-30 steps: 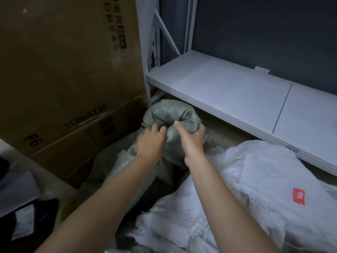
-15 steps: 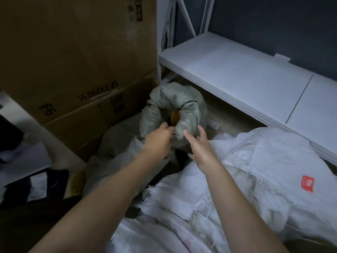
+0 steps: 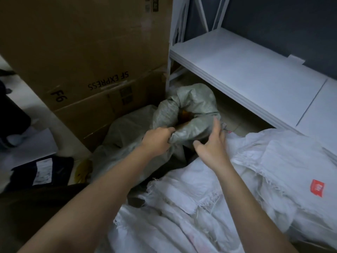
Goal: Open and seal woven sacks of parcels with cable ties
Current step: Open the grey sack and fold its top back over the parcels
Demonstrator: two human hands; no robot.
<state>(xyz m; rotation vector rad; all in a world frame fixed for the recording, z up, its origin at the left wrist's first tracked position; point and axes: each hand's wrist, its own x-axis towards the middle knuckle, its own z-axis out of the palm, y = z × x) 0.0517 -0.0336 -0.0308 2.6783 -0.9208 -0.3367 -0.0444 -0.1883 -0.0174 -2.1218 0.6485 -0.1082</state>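
A grey-green woven sack stands on the floor between the cardboard boxes and the shelf, its rolled mouth open with something orange-brown showing inside. My left hand grips the near edge of the sack's rolled rim. My right hand is at the rim's right side, fingers spread and nearly straight, fingertips touching the fabric. A thin red-tipped tie or cord sticks out just right of my right fingers. No cable tie is plainly visible in either hand.
White woven sacks with frayed edges and a red label pile up at lower right. Stacked cardboard boxes marked SF EXPRESS stand at left. A white metal shelf runs along the right. Dark parcels lie lower left.
The sack's bunched top has come open, its rim rolled back to show the contents. My right hand let go of the top and now touches the rim's right side with spread fingers.
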